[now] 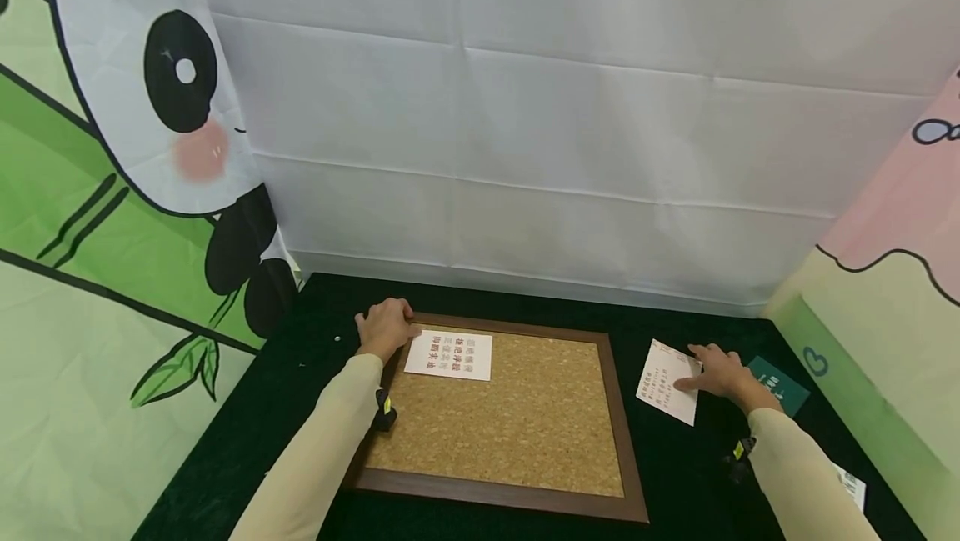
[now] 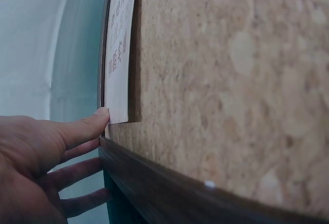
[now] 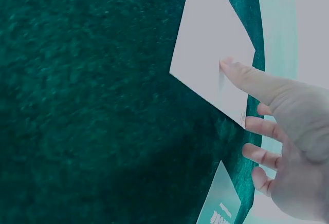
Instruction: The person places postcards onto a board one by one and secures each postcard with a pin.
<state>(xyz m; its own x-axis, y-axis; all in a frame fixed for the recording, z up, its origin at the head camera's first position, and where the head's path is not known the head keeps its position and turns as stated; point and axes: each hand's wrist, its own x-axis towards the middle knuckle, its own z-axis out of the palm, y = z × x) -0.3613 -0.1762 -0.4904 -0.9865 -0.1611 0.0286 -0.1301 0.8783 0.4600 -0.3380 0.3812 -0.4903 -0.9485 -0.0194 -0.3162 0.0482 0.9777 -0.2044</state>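
Note:
A cork board in a brown wooden frame lies on the dark green cloth. On its upper left part is a white card printed with columns of characters. My left hand is at the board's top left corner. Its thumb touches the card's corner, while the other fingers extend along the outside of the frame. To the board's right, my right hand reaches over a second white card. The right thumb rests on that card's face, with the other fingers spread by its edge.
Beside my right hand lies a dark green card with white lettering. Another white printed piece shows partly behind the right sleeve. A white fabric backdrop stands behind the table, with cartoon-printed sheets on both sides.

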